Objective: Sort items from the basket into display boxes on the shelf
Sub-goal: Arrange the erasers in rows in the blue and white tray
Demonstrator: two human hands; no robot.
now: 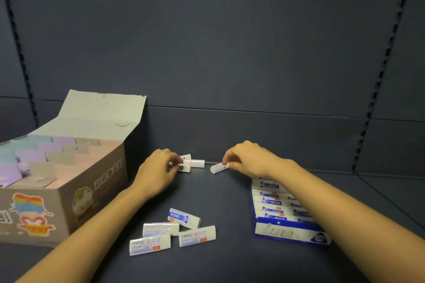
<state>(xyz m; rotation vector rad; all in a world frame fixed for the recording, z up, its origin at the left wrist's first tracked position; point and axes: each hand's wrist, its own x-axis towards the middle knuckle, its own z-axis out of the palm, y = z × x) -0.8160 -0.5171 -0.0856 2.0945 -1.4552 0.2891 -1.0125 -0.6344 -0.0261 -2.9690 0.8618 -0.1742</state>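
left grip [158, 167] pinches erasers [196, 163] | right grip [248, 161] pinches single eraser [218, 167] | advice: lay flat, rows aligned, in blue box [289, 234]

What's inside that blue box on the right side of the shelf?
Rows of white erasers with blue labels fill the blue box. The right arm crosses over its far end, so whatever sits there is hidden, as is anything beneath the top layer.

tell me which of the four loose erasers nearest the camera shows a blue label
The rearmost eraser of that group, lying slanted. Its top face carries a blue panel; the other three erasers show pale faces with small red marks.
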